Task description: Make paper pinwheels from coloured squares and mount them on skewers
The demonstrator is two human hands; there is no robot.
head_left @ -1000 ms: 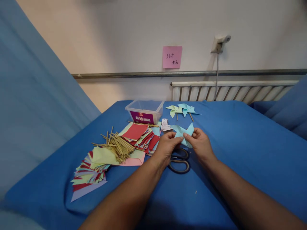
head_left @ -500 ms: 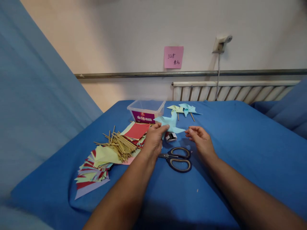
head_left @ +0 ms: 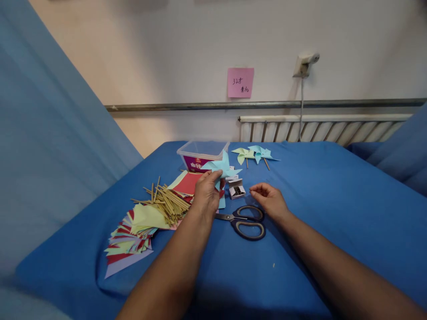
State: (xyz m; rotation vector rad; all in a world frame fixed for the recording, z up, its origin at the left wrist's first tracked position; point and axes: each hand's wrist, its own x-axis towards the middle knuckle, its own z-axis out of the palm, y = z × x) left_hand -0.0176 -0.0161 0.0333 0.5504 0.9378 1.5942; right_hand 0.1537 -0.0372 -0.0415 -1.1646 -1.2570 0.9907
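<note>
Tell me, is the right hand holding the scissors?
No, the right hand is empty and hovers just above the scissors, which lie flat on the blue cloth.

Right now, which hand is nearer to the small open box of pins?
Right. The right hand hovers just right of the small box, fingertips pointing at it, not touching. The left hand is farther off on the box's left, holding up the light blue pinwheel.
</note>
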